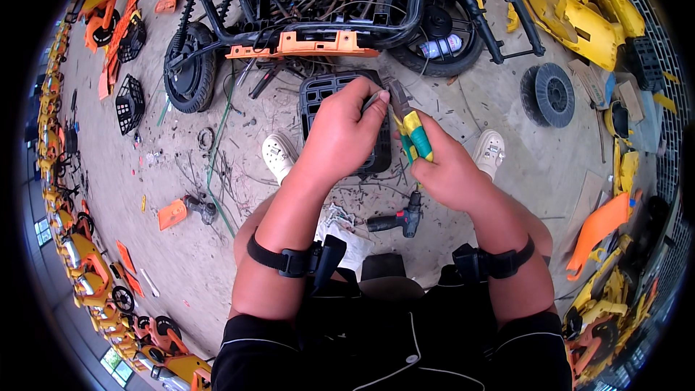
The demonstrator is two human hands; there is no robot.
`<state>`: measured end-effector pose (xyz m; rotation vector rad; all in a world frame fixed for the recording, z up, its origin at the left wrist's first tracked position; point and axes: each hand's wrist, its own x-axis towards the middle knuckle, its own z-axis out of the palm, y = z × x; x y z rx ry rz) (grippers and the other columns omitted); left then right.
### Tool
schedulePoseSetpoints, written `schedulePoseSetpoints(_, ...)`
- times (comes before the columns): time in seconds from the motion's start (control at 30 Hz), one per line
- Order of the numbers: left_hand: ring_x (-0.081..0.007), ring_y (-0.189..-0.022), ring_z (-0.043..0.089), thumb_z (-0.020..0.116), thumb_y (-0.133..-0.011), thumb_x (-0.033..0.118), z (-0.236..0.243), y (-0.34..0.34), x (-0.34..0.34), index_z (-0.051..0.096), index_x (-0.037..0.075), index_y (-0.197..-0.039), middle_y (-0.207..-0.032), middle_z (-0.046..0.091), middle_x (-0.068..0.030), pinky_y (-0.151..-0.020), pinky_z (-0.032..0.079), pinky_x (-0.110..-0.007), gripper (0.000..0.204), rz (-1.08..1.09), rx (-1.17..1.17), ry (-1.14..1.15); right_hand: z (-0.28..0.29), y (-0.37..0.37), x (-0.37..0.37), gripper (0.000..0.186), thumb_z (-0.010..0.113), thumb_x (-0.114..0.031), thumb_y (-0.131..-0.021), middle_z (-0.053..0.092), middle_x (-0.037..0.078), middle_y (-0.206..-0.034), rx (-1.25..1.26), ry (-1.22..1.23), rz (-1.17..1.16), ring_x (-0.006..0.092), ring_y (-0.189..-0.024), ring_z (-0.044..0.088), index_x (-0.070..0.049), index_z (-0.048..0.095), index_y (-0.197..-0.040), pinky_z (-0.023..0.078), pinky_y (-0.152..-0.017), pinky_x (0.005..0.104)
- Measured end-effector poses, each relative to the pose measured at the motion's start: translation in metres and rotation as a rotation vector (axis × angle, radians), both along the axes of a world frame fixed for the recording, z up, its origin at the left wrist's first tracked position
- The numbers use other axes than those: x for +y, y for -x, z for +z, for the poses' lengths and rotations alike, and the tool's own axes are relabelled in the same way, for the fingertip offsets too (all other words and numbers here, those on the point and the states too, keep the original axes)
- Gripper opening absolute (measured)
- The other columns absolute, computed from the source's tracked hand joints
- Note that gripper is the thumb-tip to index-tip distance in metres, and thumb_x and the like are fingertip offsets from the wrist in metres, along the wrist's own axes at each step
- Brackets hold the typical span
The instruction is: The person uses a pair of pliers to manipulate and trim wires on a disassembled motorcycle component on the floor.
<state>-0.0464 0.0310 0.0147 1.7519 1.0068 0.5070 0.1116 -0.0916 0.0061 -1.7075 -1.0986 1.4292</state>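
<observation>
- Two-handed, working over the black plastic crate point(329, 85), between two white shoes point(279, 157), likely for having everything centred below the eyes.
- Pinching with the left hand point(347, 130), thumb pressing against curled fingers, a thin greyish piece point(373, 99) at the tips, probably for steadying it; being unable to tell its exact kind, with so much hidden by the grip.
- Clasping the pliers point(415, 134) in the right hand point(443, 174), fingers wrapping around the yellow-and-green handles, presumably for leverage.
- Pointing the metal nose of the pliers up toward the left fingertips, just beside the thin piece; not making out any contact at this size.
- Having the cordless drill point(405, 217) lying on the floor point(239, 127) near the crate, beside the white rag point(347, 242), perhaps for easy reach.
- Facing the black vehicle frame point(418, 1) and its orange panel point(329, 43), seemingly sitting low for getting close to both.
</observation>
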Motion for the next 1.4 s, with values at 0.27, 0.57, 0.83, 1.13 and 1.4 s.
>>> schedulePoseSetpoints(0.27, -0.0383, -0.072, 0.063, 0.063, -0.099, 0.017, -0.001, -0.002, 0.0, 0.059, -0.003, -0.095, -0.08, 0.065, -0.0224, -0.067, 0.05, -0.04, 0.021, 0.002, 0.009, 0.017, -0.005, 0.0, -0.002, 0.07, 0.052, 0.002, -0.083, 0.059, 0.02, -0.13, -0.037, -0.037, 0.008, 0.0348, -0.119, 0.059, -0.004, 0.036, -0.151, 0.047, -0.101, 0.04)
schedulePoseSetpoints(0.57, -0.0078, -0.077, 0.045, 0.059, -0.104, 0.015, -0.001, 0.0, -0.001, 0.06, 0.002, -0.098, -0.079, 0.055, 0.0001, -0.07, 0.043, -0.026, 0.015, -0.02, -0.035, 0.102, 0.009, 0.001, 0.0, 0.066, 0.055, 0.001, -0.084, 0.06, 0.023, -0.127, -0.113, -0.069, 0.012, 0.0416, -0.116, 0.061, -0.003, 0.037, -0.147, 0.048, -0.099, 0.0427)
schedulePoseSetpoints(0.83, -0.0204, -0.065, 0.053, 0.061, -0.1, 0.015, -0.001, 0.002, 0.001, 0.059, -0.001, -0.097, -0.073, 0.059, -0.0139, -0.064, 0.047, -0.034, 0.016, -0.016, -0.073, 0.034, 0.011, 0.007, 0.002, 0.055, 0.062, -0.006, -0.093, 0.066, 0.019, -0.112, 0.009, -0.057, -0.062, 0.0312, -0.102, 0.069, -0.003, 0.04, -0.143, 0.054, -0.086, 0.041)
schedulePoseSetpoints(1.13, -0.0192, -0.068, 0.052, 0.062, -0.098, 0.012, 0.001, 0.005, 0.005, 0.057, 0.0, -0.095, -0.075, 0.058, -0.0126, -0.065, 0.047, -0.033, 0.014, -0.041, -0.109, -0.002, 0.017, 0.014, 0.005, 0.048, 0.065, -0.009, -0.092, 0.068, 0.025, -0.105, -0.174, -0.112, -0.133, 0.0459, -0.098, 0.067, -0.004, 0.046, -0.136, 0.053, -0.083, 0.0471)
schedulePoseSetpoints(1.4, -0.0321, -0.072, 0.057, 0.061, -0.097, 0.008, 0.005, 0.005, 0.004, 0.057, 0.002, -0.097, -0.079, 0.06, -0.0168, -0.068, 0.048, -0.038, 0.008, -0.085, 0.023, -0.079, 0.021, 0.014, -0.004, 0.05, 0.064, -0.007, -0.089, 0.067, 0.027, -0.107, -0.273, -0.111, -0.151, 0.0464, -0.099, 0.066, -0.004, 0.047, -0.136, 0.053, -0.083, 0.0484)
